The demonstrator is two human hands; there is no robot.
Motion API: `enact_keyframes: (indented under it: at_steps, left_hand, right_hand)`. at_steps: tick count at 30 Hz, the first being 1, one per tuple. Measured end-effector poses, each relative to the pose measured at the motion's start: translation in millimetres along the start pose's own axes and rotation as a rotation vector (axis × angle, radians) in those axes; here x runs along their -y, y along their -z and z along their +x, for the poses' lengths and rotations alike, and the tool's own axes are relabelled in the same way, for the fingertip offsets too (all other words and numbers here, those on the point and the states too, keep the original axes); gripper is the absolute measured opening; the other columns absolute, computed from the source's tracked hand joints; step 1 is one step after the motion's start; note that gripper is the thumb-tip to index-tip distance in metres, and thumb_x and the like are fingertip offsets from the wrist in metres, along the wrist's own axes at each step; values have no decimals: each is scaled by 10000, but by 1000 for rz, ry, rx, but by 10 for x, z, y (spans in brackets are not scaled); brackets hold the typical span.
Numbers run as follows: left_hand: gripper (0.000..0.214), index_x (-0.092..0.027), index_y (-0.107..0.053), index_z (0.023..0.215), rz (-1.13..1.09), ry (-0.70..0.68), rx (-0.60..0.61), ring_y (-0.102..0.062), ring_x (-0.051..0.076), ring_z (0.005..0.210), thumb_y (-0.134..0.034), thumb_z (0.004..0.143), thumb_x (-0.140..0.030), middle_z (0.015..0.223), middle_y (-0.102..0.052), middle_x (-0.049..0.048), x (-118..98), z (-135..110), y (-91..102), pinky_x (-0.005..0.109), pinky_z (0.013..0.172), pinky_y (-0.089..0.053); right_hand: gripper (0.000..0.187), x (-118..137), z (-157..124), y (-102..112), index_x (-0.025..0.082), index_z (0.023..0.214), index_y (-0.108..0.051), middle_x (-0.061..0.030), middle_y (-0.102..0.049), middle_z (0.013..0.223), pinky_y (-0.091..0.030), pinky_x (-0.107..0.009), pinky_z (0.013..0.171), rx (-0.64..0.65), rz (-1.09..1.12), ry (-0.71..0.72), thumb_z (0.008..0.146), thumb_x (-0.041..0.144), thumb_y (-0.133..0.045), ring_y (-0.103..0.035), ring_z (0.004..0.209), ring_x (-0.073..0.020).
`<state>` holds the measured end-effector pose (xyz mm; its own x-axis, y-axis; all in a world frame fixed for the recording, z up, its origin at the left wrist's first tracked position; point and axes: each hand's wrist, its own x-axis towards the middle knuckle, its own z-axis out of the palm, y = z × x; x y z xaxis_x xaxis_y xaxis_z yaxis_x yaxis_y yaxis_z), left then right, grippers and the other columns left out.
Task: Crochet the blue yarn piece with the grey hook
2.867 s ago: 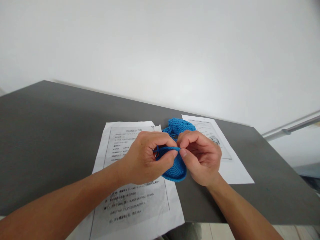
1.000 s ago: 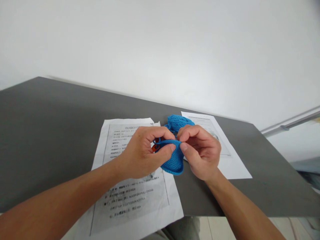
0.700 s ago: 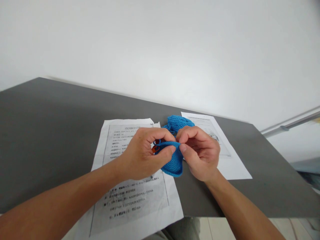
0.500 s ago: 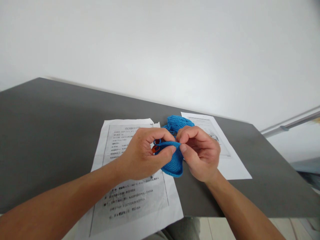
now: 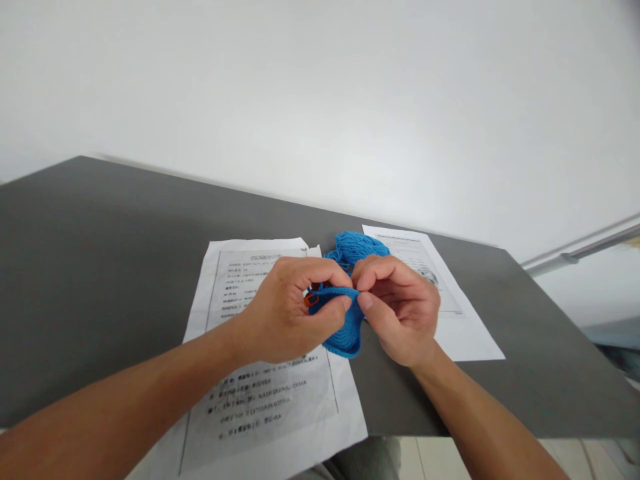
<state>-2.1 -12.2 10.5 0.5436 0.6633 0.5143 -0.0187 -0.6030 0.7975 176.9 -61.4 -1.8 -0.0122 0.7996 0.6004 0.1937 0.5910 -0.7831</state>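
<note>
A blue, ringed, curl-edged crochet piece (image 5: 346, 335) is pinched by the left hand (image 5: 295, 308) and right hand (image 5: 403, 310), partly hidden by the former.

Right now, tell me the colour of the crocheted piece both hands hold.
The crocheted piece is bright blue, best seen in the head view.

A grey table (image 5: 140, 227) stands by a white wall (image 5: 320, 107), pale floor (image 5: 440, 460) below.

The grey desk (image 5: 125, 267) carries a printed sheet (image 5: 270, 407) overhanging its near edge, blue yarn (image 5: 359, 247) close to the far edge, and another page (image 5: 463, 327) rightward.
</note>
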Motion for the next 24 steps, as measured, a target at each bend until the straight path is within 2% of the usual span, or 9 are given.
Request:
enact_keyframes:
  at_steps: [10, 24]
  left_hand:
    - [155, -147, -675, 680, 31, -38, -14, -445, 62, 536, -597, 789, -70, 571, -571, -56, -4, -7, -4, 184, 538, -378]
    - [167, -156, -666, 672, 72, -60, -9, -439, 68, 533, -585, 790, -70, 565, -552, -58, -2, -3, -11, 200, 537, -366]
  right_hand:
    - [173, 22, 17, -15, 236, 807, -630, 9, -633, 712, -447, -284, 552, 7, -18, 4, 806, 69, -676, -557, 628, -151]
    - [143, 6, 2, -3, 236, 832, -651, -5, -653, 718, -472, -291, 553, 8, -37, 3, 817, 105, -707, -579, 652, -165]
